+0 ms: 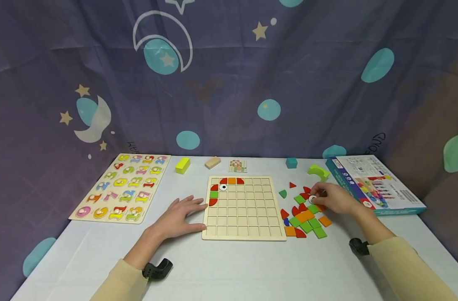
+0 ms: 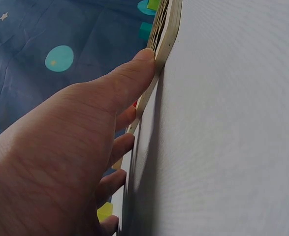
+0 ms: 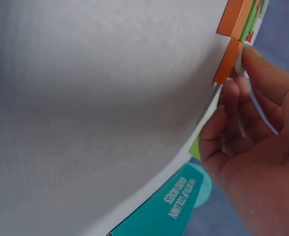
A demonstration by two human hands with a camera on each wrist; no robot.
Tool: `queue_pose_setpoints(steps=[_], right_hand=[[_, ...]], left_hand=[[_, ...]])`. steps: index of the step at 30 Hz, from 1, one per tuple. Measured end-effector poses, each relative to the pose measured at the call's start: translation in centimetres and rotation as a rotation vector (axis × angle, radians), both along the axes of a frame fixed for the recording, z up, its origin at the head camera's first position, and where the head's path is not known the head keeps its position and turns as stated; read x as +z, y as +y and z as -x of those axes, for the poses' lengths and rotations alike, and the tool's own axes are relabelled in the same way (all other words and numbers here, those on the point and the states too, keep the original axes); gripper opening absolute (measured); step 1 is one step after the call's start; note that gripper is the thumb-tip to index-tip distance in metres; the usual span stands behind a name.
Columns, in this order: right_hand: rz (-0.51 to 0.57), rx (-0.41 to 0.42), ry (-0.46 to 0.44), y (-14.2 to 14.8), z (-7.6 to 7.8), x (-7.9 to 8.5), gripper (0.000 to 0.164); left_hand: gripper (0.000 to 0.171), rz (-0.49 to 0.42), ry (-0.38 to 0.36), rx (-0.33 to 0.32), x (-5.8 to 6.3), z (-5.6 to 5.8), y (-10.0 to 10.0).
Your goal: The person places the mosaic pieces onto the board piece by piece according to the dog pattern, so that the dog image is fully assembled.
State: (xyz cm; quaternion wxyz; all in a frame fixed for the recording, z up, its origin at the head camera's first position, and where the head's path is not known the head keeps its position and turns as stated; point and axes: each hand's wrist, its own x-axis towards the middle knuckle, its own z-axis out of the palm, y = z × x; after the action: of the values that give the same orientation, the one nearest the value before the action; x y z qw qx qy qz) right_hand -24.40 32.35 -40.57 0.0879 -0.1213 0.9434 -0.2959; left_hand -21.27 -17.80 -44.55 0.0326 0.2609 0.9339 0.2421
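Note:
A wooden grid board (image 1: 244, 217) lies on the table, with red, orange and green pieces and a round eye piece (image 1: 223, 187) set in its upper left cells. My left hand (image 1: 178, 217) spreads its fingers against the board's left side; in the left wrist view its thumb (image 2: 144, 55) touches the board's edge. Over a loose pile of coloured pieces (image 1: 304, 216) at the board's right, my right hand (image 1: 336, 198) pinches a white round piece (image 1: 312, 199) between thumb and fingers. An orange piece (image 3: 228, 61) lies close by these fingers in the right wrist view.
A number puzzle board (image 1: 138, 209) lies at the left and a flat box (image 1: 398, 209) at the right. Along the back are a yellow block (image 1: 182, 165), a wooden block (image 1: 212, 162), a picture card (image 1: 237, 166), a teal block (image 1: 291, 163) and a green arch (image 1: 319, 171).

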Motion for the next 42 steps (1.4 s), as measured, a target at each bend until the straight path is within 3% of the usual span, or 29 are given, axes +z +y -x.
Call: queue_pose_setpoints(steps=[11,20,27,42], right_hand=[[0.134,-0.021,-0.01,-1.4,0.2,1.5,0.018],[0.211,0.055,0.015,-4.7,1.1,1.2,0.021],[0.189,0.057,0.001,-6.7,1.7,0.9,0.019],[0.179,0.083,-0.118,-6.5,1.4,0.2,0.018]], left_hand=[[0.07,-0.004,-0.003,0.003,0.1,-0.1,0.0],[0.071,-0.003,-0.004,0.005,0.0,-0.1,-0.2],[0.07,-0.004,-0.006,0.008,0.2,-0.1,0.0],[0.069,-0.002,0.002,0.0,0.2,-0.1,0.1]])
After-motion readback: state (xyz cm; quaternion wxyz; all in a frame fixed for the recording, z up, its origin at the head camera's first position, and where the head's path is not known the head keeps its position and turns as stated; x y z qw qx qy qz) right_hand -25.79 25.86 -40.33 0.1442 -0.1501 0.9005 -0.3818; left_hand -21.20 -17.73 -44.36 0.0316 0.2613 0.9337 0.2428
